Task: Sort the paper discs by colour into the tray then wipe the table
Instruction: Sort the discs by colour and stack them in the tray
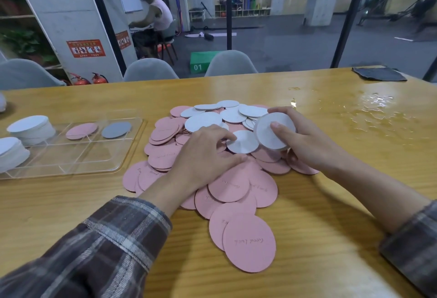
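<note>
The right hand (pixel 305 139) gripped a tilted stack of white discs (pixel 267 134) at the pile of pink discs' (pixel 236 189) 1 o'clock edge. The left hand (pixel 203 156) pinched a single white disc (pixel 243 143) just beside that stack. The tray (pixel 78 167) lay at 9 o'clock and a dark cloth (pixel 378 74) at 2 o'clock.

On the surface (pixel 331 203), the pile of paper discs (pixel 227 186) is spread at the middle. To its left the tray (pixel 78 156) is set, with two stacks of discs (pixel 30 130) in its left compartments and two single discs (pixel 81 131) in the rear ones. The left hand (pixel 203 156) is laid on the pile, a loose disc (pixel 242 141) held at its fingertips; just right of that, a small stack (pixel 274 131) is gripped in the right hand (pixel 305 137). Behind and right a spill (pixel 369 108) is seen, a cloth (pixel 378 74) beyond it at the far edge. Chairs (pixel 150 70) are lined up behind.
</note>
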A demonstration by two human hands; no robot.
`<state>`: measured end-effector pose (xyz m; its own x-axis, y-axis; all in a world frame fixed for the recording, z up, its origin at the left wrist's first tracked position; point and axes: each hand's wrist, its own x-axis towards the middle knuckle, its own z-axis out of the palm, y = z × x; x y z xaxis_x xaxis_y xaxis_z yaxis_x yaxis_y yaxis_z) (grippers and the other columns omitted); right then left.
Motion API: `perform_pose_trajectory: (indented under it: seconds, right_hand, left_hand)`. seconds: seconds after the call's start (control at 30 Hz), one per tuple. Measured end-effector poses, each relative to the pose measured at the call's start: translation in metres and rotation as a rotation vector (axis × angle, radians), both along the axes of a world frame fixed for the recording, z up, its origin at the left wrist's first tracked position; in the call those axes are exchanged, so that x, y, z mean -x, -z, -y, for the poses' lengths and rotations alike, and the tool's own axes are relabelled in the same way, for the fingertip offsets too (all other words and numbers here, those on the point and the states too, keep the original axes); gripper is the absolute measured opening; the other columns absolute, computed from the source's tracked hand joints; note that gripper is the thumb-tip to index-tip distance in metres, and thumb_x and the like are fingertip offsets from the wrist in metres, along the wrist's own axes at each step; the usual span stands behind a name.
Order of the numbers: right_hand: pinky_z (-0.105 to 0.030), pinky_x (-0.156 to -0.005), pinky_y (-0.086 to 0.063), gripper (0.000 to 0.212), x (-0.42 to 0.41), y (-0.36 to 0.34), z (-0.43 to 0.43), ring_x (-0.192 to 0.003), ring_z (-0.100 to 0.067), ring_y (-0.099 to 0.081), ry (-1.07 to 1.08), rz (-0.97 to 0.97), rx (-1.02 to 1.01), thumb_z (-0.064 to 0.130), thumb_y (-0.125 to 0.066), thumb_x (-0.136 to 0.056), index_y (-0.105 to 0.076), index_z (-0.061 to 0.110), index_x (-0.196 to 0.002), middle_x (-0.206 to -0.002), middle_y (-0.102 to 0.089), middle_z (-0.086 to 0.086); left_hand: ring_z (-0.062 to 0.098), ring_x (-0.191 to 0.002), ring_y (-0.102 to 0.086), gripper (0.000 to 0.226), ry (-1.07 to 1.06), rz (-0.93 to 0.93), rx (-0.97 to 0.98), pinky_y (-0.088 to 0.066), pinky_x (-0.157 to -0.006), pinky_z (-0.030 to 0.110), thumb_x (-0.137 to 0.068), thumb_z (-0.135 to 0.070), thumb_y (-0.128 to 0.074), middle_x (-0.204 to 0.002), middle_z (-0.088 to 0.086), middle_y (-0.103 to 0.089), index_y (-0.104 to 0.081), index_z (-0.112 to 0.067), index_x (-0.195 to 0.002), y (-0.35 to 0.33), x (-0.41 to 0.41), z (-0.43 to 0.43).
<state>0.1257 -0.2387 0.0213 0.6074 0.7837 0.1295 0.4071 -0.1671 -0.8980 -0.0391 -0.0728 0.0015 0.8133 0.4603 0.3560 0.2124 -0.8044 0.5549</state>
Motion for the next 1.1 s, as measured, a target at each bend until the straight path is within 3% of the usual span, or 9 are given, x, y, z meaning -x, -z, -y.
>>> perform_pose_trajectory:
  seconds: [0.17, 0.37, 0.5, 0.63, 0.73, 0.83, 0.93, 1.03, 1.1]
  right_hand:
    - [-0.033, -0.057, -0.05, 0.028, -0.001, 0.001, -0.001, -0.066, -0.018, -0.059, 0.023, 0.043, 0.014, 0.039, -0.048, -0.107, -0.051, 0.039, -0.135, -0.103, -0.064, -0.002]
    - [-0.028, -0.07, -0.05, 0.028, -0.001, 0.002, -0.002, -0.084, -0.012, -0.062, 0.059, 0.101, 0.026, 0.039, -0.047, -0.107, -0.051, 0.04, -0.135, -0.109, -0.062, 0.006]
    - [-0.018, -0.054, -0.046, 0.026, 0.0, 0.001, -0.002, -0.059, -0.002, -0.058, 0.089, 0.081, 0.019, 0.038, -0.044, -0.108, -0.051, 0.041, -0.133, -0.097, -0.062, 0.007]
    - [-0.019, -0.047, -0.044, 0.025, 0.002, -0.001, -0.001, -0.047, -0.006, -0.054, 0.11, 0.038, -0.019, 0.035, -0.042, -0.109, -0.053, 0.038, -0.132, -0.088, -0.06, 0.003]
    - [-0.02, -0.049, -0.045, 0.025, 0.002, -0.002, -0.001, -0.052, -0.006, -0.055, 0.095, 0.056, 0.0, 0.037, -0.04, -0.109, -0.053, 0.04, -0.131, -0.097, -0.06, 0.003]
    - [-0.021, -0.048, -0.043, 0.025, 0.002, 0.0, -0.001, -0.054, -0.006, -0.053, 0.057, 0.051, 0.003, 0.038, -0.039, -0.11, -0.054, 0.041, -0.13, -0.1, -0.061, 0.0]
    - [-0.026, -0.052, -0.044, 0.026, 0.005, -0.003, -0.001, -0.059, -0.013, -0.053, 0.04, 0.045, -0.01, 0.037, -0.037, -0.11, -0.056, 0.042, -0.128, -0.099, -0.061, -0.003]
    - [-0.033, -0.064, -0.046, 0.03, 0.011, -0.007, -0.002, -0.078, -0.019, -0.055, 0.042, -0.017, -0.012, 0.037, -0.035, -0.111, -0.059, 0.041, -0.129, -0.115, -0.061, -0.003]
    - [-0.03, -0.059, -0.044, 0.031, 0.017, -0.008, -0.004, -0.078, -0.018, -0.054, 0.026, -0.079, -0.016, 0.037, -0.036, -0.111, -0.063, 0.038, -0.126, -0.111, -0.06, -0.001]
  left_hand:
    - [0.014, -0.104, -0.06, 0.054, -0.037, -0.003, -0.014, -0.051, -0.093, 0.037, -0.078, -0.054, -0.084, -0.11, -0.008, -0.067, -0.073, -0.024, -0.121, -0.001, -0.003, 0.004]
    - [0.011, -0.098, -0.058, 0.036, -0.053, -0.003, 0.001, -0.047, -0.091, 0.028, -0.085, -0.045, -0.082, -0.109, -0.007, -0.066, -0.075, -0.024, -0.114, 0.0, -0.007, 0.007]
    - [0.001, -0.087, -0.063, 0.019, -0.05, 0.13, 0.24, -0.049, -0.075, 0.01, -0.082, -0.017, -0.086, -0.106, -0.007, -0.064, -0.078, -0.024, -0.098, -0.005, -0.003, 0.007]
    - [0.011, -0.056, -0.059, 0.014, -0.07, 0.203, 0.524, -0.048, -0.053, 0.021, -0.091, -0.005, -0.073, -0.078, 0.006, -0.071, -0.076, -0.019, -0.088, -0.013, 0.002, 0.005]
    - [0.016, -0.063, -0.066, 0.011, -0.032, 0.265, 0.747, -0.059, -0.063, 0.029, -0.092, 0.001, -0.073, -0.084, 0.005, -0.072, -0.075, -0.01, -0.089, -0.019, 0.004, 0.005]
    - [0.019, -0.076, -0.069, 0.013, 0.03, 0.285, 0.881, -0.059, -0.08, 0.038, -0.09, 0.0, -0.074, -0.09, 0.0, -0.074, -0.076, -0.012, -0.087, -0.018, 0.002, 0.006]
    - [0.024, -0.083, -0.072, 0.008, 0.054, 0.31, 0.898, -0.061, -0.086, 0.041, -0.089, 0.0, -0.076, -0.1, 0.01, -0.075, -0.076, -0.008, -0.092, -0.015, 0.001, 0.007]
    - [0.03, -0.09, -0.076, 0.009, 0.056, 0.334, 0.883, -0.064, -0.085, 0.043, -0.087, 0.0, -0.079, -0.108, 0.018, -0.074, -0.076, -0.002, -0.095, -0.014, -0.001, 0.014]
    - [0.033, -0.092, -0.076, 0.01, 0.048, 0.338, 0.886, -0.065, -0.082, 0.046, -0.086, -0.001, -0.081, -0.107, 0.02, -0.073, -0.076, -0.002, -0.094, -0.014, -0.002, 0.017]
